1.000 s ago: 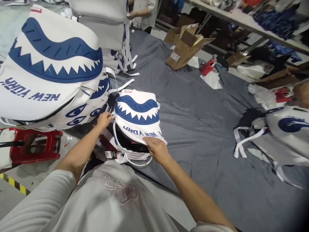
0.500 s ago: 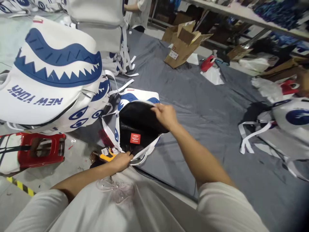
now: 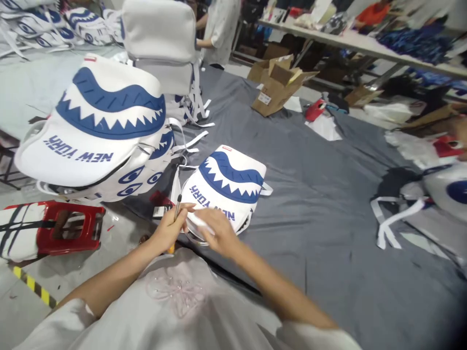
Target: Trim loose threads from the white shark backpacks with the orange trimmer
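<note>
both hands (image 3: 171, 228) (image 3: 216, 232) touch the shark backpack's (image 3: 228, 187) near edge.

White backpack (image 3: 226, 187) — blue shark-mouth print, white teeth (blue lettering too) — on grey cloth (image 3: 328, 204).

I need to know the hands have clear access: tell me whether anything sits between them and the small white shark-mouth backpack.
Nothing visible does. The right hand already rests on the near edge of the small white backpack with the blue shark mouth; the left hand, holding a thin dark tool, is right beside that edge.
</note>
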`<act>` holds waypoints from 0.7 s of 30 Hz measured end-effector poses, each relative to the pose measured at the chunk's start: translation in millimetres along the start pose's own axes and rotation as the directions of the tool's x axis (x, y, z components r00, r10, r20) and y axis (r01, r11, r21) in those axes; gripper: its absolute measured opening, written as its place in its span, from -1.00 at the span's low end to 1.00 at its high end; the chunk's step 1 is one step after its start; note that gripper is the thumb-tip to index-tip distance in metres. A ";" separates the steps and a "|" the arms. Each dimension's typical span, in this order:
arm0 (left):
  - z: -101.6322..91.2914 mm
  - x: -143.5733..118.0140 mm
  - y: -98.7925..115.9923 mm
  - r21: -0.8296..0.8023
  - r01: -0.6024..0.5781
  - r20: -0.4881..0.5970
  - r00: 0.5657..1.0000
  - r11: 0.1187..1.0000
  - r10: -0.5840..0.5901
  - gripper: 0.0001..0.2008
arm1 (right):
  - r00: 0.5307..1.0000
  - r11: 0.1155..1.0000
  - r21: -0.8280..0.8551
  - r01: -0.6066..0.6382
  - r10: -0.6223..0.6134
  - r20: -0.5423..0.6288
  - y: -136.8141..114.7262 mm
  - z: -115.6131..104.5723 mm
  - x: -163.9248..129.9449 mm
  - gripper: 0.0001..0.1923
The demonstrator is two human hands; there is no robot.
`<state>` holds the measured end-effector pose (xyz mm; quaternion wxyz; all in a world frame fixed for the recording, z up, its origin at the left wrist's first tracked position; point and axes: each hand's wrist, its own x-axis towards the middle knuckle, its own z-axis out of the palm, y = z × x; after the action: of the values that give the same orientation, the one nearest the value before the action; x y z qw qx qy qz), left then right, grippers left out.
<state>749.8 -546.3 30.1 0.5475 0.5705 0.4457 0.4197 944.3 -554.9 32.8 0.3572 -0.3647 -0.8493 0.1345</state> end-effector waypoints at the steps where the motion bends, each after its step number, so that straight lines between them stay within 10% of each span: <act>1: 5.3 -3.5 12.3 -0.143 0.017 -0.028 0.999 0.990 -0.021 -0.50 | 0.999 0.996 0.085 -0.025 0.022 0.037 -13.3 11.4 -13.8 -0.41; 5: 37.0 -7.4 45.6 -0.490 -0.032 -0.157 0.986 0.871 -0.052 -0.57 | 0.960 0.871 0.407 -0.276 0.270 0.072 -40.0 36.0 -35.9 0.00; 9: 56.2 -5.0 48.7 -0.384 -0.154 -0.091 0.988 0.910 0.129 -0.53 | 0.845 0.698 0.569 -0.435 0.535 -0.010 -37.7 31.0 -39.5 -0.20; 11: 54.1 -3.6 33.3 -0.143 -0.278 -0.041 0.961 0.950 0.275 -0.46 | 0.702 0.561 0.669 -0.487 0.707 -0.082 -29.9 17.4 -52.7 -0.37; 16: 35.6 9.3 -46.7 0.567 -0.425 0.357 0.899 0.706 0.254 -0.85 | 0.108 0.167 0.941 -0.293 0.984 -0.141 -15.9 -16.2 -117.9 -0.38; 21: 32.8 11.1 -107.4 0.670 -0.674 0.590 0.738 0.313 0.328 -0.64 | -0.132 -0.099 0.994 -0.054 0.987 0.092 -32.0 -0.7 -169.6 -0.57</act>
<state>779.0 -543.4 -78.8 0.0968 0.9361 0.2830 0.1853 1009.3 -698.6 -37.3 0.6772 -0.5470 0.0592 0.4886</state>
